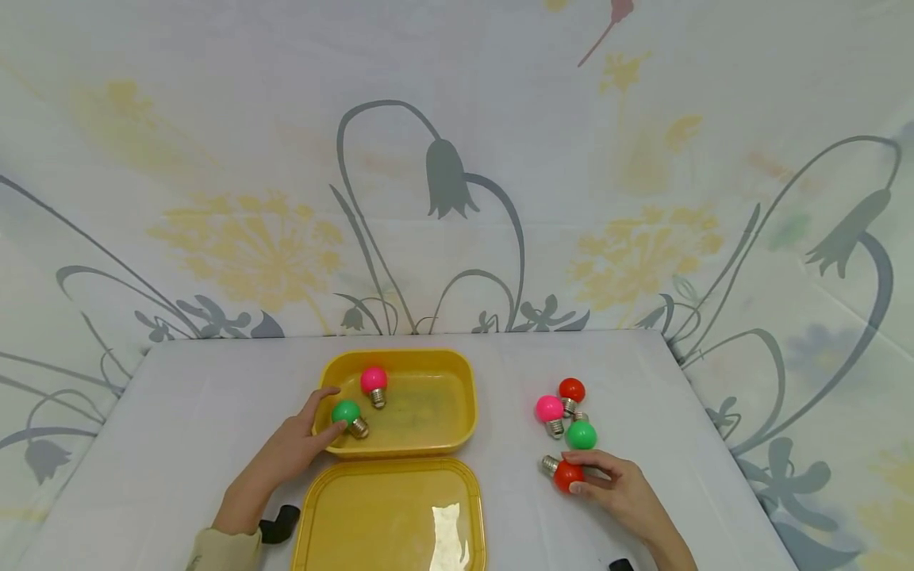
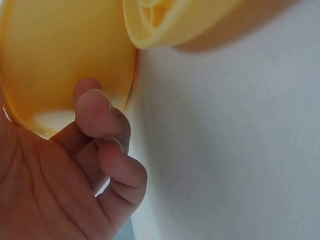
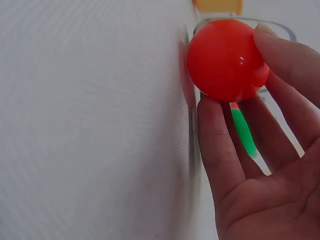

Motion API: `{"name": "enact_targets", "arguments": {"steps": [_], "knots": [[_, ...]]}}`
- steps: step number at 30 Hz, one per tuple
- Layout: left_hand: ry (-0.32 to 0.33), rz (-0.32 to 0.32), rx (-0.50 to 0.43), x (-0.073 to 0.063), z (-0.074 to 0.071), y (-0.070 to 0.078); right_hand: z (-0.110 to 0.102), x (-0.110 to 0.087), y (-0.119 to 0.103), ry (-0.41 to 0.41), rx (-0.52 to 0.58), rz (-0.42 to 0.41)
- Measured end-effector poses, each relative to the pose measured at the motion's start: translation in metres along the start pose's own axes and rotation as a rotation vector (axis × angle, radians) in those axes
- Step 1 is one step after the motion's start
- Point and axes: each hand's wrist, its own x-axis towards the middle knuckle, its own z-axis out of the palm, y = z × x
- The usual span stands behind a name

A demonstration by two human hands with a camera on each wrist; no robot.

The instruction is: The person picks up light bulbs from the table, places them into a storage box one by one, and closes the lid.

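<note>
We log two in, four out: pink bulb (image 1: 374,381) and green bulb (image 1: 346,411) in the yellow box (image 1: 468,404) near the counter's (image 1: 228,385) far edge, left hand (image 1: 291,450) loosely spread there; three bulbs (image 1: 550,408) toward the right edge, red bulb (image 1: 568,477) pinched in right hand (image 1: 623,489).

Red bulb (image 3: 227,60): glossy, smooth, plastic-looking; threaded metal base (image 1: 549,465). Yellow box (image 1: 428,404): smooth plastic. Lid (image 1: 378,519): shiny plastic. Tablecloth (image 1: 514,507): matt cloth.
</note>
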Motion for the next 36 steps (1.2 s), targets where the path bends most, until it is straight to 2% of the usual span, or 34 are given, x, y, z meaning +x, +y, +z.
{"name": "enact_targets", "arguments": {"steps": [7,12,19,28,36], "knots": [[-0.004,-0.008,-0.001,0.0,-0.001,0.001,0.003,0.0,-0.004,0.068,0.015,0.079],[-0.012,-0.006,-0.013,-0.001,-0.001,0.0,0.006,0.0,-0.007,0.101,0.009,0.087],[-0.006,0.001,-0.012,-0.001,0.0,0.0,0.009,-0.001,-0.018,0.133,0.009,0.053],[0.006,0.007,-0.001,0.0,0.0,0.0,0.013,-0.002,-0.025,0.141,0.039,-0.03],[-0.001,-0.007,0.02,0.0,-0.001,0.002,0.021,0.0,-0.031,0.115,0.048,-0.104]]}}
